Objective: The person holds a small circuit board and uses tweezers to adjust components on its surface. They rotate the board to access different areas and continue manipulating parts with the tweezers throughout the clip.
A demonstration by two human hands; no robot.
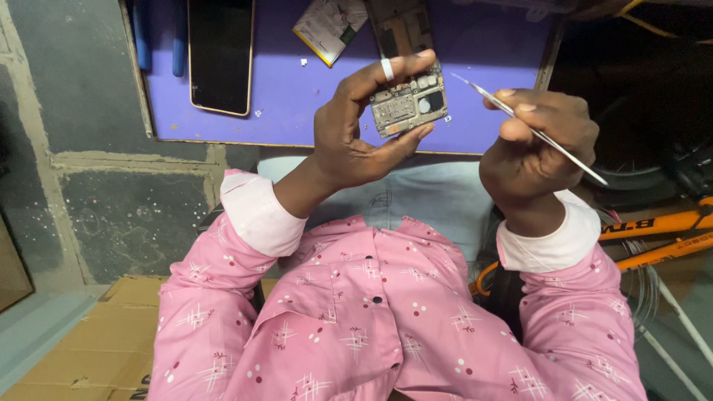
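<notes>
Left hand [349, 141] fingers pinch the circuit board [408, 102] by its edges; right hand [535, 145] fingers closed on tweezers [535, 134], tip just right of board. Best: steady board, light touch.

Purple mat [483, 44], pink patterned sleeves [245, 297], orange frame [653, 223], black phone [220, 56]

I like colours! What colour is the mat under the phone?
Purple. The mat lies under the dark phone, best seen in the head view.
</notes>
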